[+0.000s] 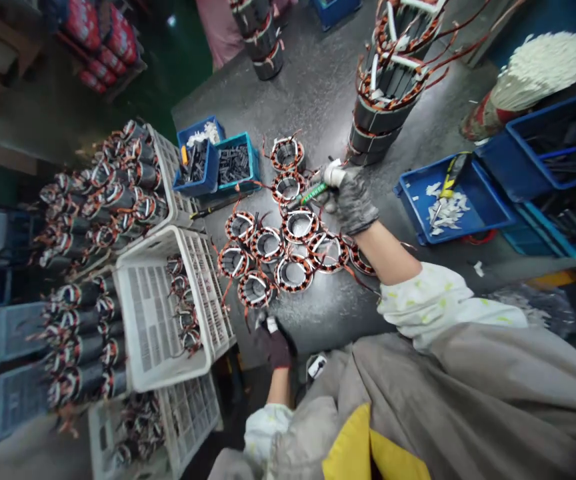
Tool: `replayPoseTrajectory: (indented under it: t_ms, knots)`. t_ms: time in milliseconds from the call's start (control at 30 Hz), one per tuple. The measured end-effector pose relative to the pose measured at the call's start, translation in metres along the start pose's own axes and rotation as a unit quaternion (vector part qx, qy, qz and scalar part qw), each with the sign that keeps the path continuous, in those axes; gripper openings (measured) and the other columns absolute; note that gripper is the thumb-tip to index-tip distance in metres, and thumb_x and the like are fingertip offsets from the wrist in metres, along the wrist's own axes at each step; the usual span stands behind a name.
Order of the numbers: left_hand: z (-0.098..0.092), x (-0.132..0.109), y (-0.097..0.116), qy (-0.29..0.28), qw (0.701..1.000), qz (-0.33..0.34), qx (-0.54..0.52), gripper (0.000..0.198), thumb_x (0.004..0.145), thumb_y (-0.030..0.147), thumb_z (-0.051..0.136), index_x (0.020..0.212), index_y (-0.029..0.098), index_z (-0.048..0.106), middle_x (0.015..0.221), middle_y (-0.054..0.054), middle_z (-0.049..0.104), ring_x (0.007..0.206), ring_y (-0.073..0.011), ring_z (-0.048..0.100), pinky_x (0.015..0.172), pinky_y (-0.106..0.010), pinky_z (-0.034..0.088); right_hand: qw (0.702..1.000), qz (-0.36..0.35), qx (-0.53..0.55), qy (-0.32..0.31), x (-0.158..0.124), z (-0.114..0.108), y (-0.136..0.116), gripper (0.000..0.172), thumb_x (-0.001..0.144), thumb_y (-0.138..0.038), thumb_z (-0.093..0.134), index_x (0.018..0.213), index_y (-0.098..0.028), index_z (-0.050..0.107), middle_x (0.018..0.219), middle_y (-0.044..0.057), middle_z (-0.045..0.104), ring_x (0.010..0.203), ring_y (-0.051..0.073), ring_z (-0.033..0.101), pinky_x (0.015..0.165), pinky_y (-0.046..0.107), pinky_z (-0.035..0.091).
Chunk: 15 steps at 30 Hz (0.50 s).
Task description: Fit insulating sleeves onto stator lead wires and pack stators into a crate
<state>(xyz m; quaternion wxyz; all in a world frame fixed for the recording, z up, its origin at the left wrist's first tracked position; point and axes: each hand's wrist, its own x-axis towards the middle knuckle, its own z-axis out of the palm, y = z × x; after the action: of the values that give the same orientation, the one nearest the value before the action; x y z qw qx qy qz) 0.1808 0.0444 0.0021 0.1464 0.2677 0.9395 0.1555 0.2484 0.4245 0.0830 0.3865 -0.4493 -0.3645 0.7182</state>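
Observation:
My right hand (351, 199), in a grey glove with white tape on a finger, is closed around a green marker (314, 193). The marker lies over the copper-wound stator rings, its far end near one ring (288, 187). Several more rings, such as one at the front (295, 273), stand close together on the dark table (328, 313). My left hand (272, 343), in a dark glove with white tape on a finger, is at the table's front edge, just below the front left ring (255, 289). What its fingers hold, if anything, is too unclear to tell.
White crates (168, 373) with stators stand at the left. Small blue bins (198, 187) of parts are at the table's left edge. Tall stator stacks (375, 127) stand at the back. A blue tray (493, 217) at the right holds white pieces and yellow-black cutters (451, 180).

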Motion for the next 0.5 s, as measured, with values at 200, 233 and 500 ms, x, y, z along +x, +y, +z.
replayPoseTrajectory:
  t_ms: [200, 233, 500]
  knots:
    - [-0.016, -0.036, 0.052, -0.009, 0.993, 0.11, -0.05, 0.043, 0.109, 0.058, 0.065, 0.112, 0.02, 0.084, 0.092, -0.014, 0.08, 0.094, -0.0318, 0.078, 0.091, -0.046, 0.063, 0.986, -0.011, -0.088, -0.138, -0.083, -0.041, 0.012, 0.036, 0.081, -0.056, 0.081, 0.078, -0.025, 0.064, 0.07, 0.001, 0.066, 0.049, 0.013, 0.054, 0.041, 0.024, 0.035]
    - [-0.025, -0.031, 0.067, 0.005, 0.986, 0.162, -0.05, 0.047, 0.109, 0.06, 0.066, 0.122, 0.019, 0.085, 0.097, -0.014, 0.082, 0.1, -0.0321, 0.079, 0.096, -0.046, 0.062, 0.984, -0.019, -0.094, -0.148, -0.091, -0.045, 0.008, 0.036, 0.08, -0.057, 0.081, 0.078, -0.025, 0.064, 0.071, 0.001, 0.067, 0.05, 0.013, 0.054, 0.041, 0.024, 0.036]
    - [-0.071, -0.014, 0.141, 0.012, 0.938, 0.339, -0.072, 0.047, 0.112, 0.061, 0.064, 0.126, 0.021, 0.084, 0.108, -0.015, 0.086, 0.105, -0.0321, 0.08, 0.102, -0.046, 0.06, 0.967, -0.057, -0.094, -0.23, -0.129, -0.078, -0.023, 0.04, 0.071, -0.058, 0.085, 0.072, -0.023, 0.066, 0.071, 0.001, 0.066, 0.059, 0.014, 0.058, 0.05, 0.026, 0.045]
